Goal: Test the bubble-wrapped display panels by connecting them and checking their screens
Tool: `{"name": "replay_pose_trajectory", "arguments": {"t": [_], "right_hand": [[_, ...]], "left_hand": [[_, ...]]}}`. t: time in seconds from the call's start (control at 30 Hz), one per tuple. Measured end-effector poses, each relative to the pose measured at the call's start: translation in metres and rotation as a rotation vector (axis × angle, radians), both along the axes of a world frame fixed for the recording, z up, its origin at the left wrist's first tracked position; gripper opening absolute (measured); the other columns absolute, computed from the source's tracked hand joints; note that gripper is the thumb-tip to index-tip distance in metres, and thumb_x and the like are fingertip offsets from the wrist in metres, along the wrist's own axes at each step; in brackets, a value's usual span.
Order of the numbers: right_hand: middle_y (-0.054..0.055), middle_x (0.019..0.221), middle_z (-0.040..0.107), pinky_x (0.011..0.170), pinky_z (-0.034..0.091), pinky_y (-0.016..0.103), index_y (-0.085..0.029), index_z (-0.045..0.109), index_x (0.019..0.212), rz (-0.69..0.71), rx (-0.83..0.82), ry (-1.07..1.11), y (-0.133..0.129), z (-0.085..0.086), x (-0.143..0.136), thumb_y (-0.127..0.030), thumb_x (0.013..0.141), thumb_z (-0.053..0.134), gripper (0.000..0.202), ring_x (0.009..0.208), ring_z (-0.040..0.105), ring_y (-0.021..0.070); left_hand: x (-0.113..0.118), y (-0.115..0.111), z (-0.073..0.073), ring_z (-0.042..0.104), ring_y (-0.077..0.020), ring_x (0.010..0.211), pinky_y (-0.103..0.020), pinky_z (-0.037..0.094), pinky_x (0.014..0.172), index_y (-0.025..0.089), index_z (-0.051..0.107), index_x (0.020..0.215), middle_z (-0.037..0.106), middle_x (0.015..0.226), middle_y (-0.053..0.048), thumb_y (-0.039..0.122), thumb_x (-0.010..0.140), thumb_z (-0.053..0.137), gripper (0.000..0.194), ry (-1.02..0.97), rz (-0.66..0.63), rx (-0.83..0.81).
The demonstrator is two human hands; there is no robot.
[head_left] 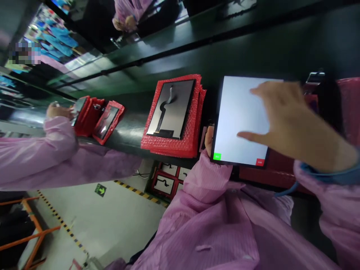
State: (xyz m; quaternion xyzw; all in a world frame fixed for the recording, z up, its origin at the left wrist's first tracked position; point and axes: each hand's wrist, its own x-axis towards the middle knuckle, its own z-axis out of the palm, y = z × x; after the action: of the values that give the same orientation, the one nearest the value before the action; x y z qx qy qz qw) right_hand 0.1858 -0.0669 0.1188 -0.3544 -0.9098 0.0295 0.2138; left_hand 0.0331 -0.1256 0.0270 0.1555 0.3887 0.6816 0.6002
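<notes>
A display panel [242, 112] glows white in front of me, with a small green box and a small red box in its lower corners. Its left edge rests in my left hand [209, 140], whose fingers are mostly hidden behind it. My right hand [287, 116], slightly blurred, hovers over the panel's right half with thumb and fingers spread and nothing in them. Whether a fingertip touches the glass I cannot tell. Left of the panel, an unlit display panel [176, 105] with a dark flex cable lies on a stack of red bubble-wrap sleeves [194, 123].
On the left, a co-worker's hand [57, 111] handles panels by red sleeves [89, 116]. Another person's hands [126, 23] are across the dark green bench [126, 127]. Below the bench edge stands a crate [152, 182] of panels. Red bubble wrap [350, 101] lies at far right.
</notes>
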Motion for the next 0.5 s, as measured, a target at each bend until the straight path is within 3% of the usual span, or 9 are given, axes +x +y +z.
{"name": "replay_pose_trajectory", "arguments": {"t": [0.1,0.2,0.33,0.4,0.5], "right_hand": [[0.025,0.156,0.036,0.113,0.038,0.065,-0.011,0.035,0.154,0.049,0.007,0.031,-0.006,-0.029,-0.012,-0.058,0.086,0.070,0.089,0.145,0.034,0.0459],[0.020,0.151,0.046,0.108,0.045,0.061,-0.015,0.046,0.148,0.047,0.053,0.080,-0.007,-0.051,-0.014,-0.046,0.092,0.066,0.067,0.138,0.044,0.0410],[0.013,0.118,0.068,0.096,0.053,0.046,-0.017,0.065,0.124,0.091,0.121,0.180,-0.007,-0.062,-0.013,-0.029,0.101,0.050,0.030,0.111,0.061,0.0279],[0.011,0.110,0.070,0.094,0.053,0.044,-0.018,0.066,0.121,0.069,0.146,0.251,-0.007,-0.065,-0.012,-0.025,0.102,0.047,0.028,0.103,0.062,0.0252],[0.012,0.117,0.067,0.099,0.048,0.050,-0.019,0.064,0.127,-0.069,0.165,0.322,-0.003,-0.073,-0.008,-0.027,0.100,0.047,0.033,0.107,0.061,0.0276]], "left_hand": [[-0.001,0.000,-0.006,0.046,-0.0309,0.146,-0.046,0.049,0.116,0.022,0.068,0.124,0.069,0.135,-0.004,0.070,0.094,0.021,0.074,0.073,-0.065,0.021],[-0.006,0.001,-0.019,0.046,-0.0330,0.146,-0.049,0.052,0.111,0.023,0.067,0.128,0.069,0.134,-0.003,0.066,0.094,0.025,0.069,0.157,-0.076,-0.029],[-0.009,0.004,-0.025,0.050,-0.0338,0.142,-0.051,0.053,0.108,0.022,0.068,0.127,0.073,0.124,-0.006,0.058,0.096,0.028,0.063,0.185,-0.041,-0.050],[-0.009,0.006,-0.021,0.055,-0.0349,0.137,-0.053,0.054,0.105,0.020,0.070,0.123,0.076,0.115,-0.008,0.057,0.096,0.027,0.062,0.168,-0.078,-0.048],[-0.010,0.006,-0.016,0.060,-0.0348,0.130,-0.052,0.055,0.103,0.020,0.074,0.112,0.078,0.104,-0.010,0.054,0.095,0.032,0.057,0.174,-0.083,-0.069]]}}
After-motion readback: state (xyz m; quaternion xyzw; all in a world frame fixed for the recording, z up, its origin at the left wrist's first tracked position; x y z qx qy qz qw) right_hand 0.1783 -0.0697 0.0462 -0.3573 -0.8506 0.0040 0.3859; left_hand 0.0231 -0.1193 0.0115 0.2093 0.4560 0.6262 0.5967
